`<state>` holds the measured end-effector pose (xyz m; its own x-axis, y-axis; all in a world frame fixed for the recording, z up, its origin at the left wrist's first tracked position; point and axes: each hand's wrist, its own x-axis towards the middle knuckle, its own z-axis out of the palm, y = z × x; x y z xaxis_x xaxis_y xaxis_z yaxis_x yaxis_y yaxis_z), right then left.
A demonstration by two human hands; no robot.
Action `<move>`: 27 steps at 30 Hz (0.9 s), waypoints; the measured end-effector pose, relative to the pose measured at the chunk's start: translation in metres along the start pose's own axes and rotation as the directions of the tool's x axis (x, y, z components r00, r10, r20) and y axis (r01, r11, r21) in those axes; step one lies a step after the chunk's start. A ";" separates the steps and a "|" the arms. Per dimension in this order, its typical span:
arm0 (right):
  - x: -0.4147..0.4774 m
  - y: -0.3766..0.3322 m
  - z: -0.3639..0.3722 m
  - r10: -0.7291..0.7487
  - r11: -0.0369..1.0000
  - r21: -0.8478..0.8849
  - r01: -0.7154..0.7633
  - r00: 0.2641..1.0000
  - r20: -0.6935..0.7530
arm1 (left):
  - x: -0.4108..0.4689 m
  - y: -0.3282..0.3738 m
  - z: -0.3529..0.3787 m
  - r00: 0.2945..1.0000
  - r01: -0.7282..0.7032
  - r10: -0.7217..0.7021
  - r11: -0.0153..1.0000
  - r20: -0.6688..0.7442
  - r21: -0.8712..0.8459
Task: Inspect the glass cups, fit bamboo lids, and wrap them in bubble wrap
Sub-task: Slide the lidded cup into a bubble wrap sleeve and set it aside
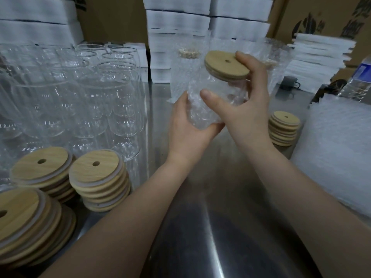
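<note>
A glass cup sheathed in bubble wrap [202, 109] is held tilted above the steel table, its round bamboo lid [225, 66] with a small centre hole facing up and right. My left hand [187, 127] grips the wrapped bottom end from below. My right hand [244, 101] holds the upper part, thumb across the wrap and a fingertip on the lid's rim. Several bare glass cups [84, 93] stand packed together at the left. Stacks of bamboo lids [96, 183] lie at the front left, and another lid stack [284, 128] sits at the right.
Two wrapped, lidded cups [185, 73] stand behind my hands. A pile of bubble-wrap sheets [337, 149] lies at the right. White foam stacks [176, 23], cardboard boxes, a water bottle [359, 81] and a dark mug [288, 83] line the back. The steel table [210, 217] stretches toward me.
</note>
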<state>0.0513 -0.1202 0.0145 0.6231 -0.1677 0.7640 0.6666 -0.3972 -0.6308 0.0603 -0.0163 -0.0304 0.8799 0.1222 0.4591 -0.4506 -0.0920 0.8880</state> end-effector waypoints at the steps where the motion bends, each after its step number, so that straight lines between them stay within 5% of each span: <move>1: 0.000 0.001 0.001 0.005 1.000 -0.008 -0.005 1.000 0.014 | 0.000 0.001 0.000 1.000 -0.004 0.004 0.999 -0.006 -0.049; 17: 0.004 0.004 -0.002 0.179 0.984 0.002 -0.180 0.977 0.113 | 0.007 0.004 -0.007 0.998 0.039 -0.021 0.961 0.067 -0.273; 22: 0.009 0.006 -0.004 0.288 0.928 0.219 -0.303 0.953 0.095 | 0.010 0.003 -0.009 0.992 0.062 -0.026 0.955 0.126 -0.290; 27: 0.017 0.014 -0.012 0.455 0.757 0.477 -0.448 0.884 0.108 | 0.011 0.005 -0.009 0.986 0.109 -0.060 0.939 0.159 -0.325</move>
<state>0.0660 -0.1396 0.0206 0.8982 -0.2315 0.3737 0.4205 0.2048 -0.8839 0.0659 -0.0068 -0.0207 0.9180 -0.0308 0.3953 -0.3761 0.2478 0.8928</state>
